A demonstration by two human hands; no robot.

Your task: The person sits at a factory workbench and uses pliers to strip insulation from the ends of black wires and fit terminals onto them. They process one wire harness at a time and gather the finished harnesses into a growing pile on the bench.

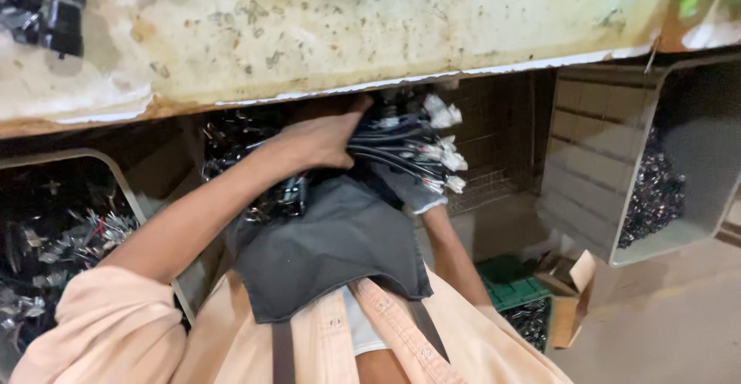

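Black cable bundle [401,148] under left hand [316,141], fingers clamped on it; right hand hidden.

worn, stained bench top [324,37] (paint flaking at its edge), glossy black cables [401,148], matt grey cloth apron [332,245]

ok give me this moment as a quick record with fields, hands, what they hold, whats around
left hand: left hand pressed on top of a bundle of black cables with white connectors, under the bench edge
right hand: right hand in a grey glove, under the same bundle, mostly hidden
lap: dark grey apron over a peach shirt
above: stained worktop
left side: bin of small metal parts
right side: grey crate holding dark parts, green crate on the floor
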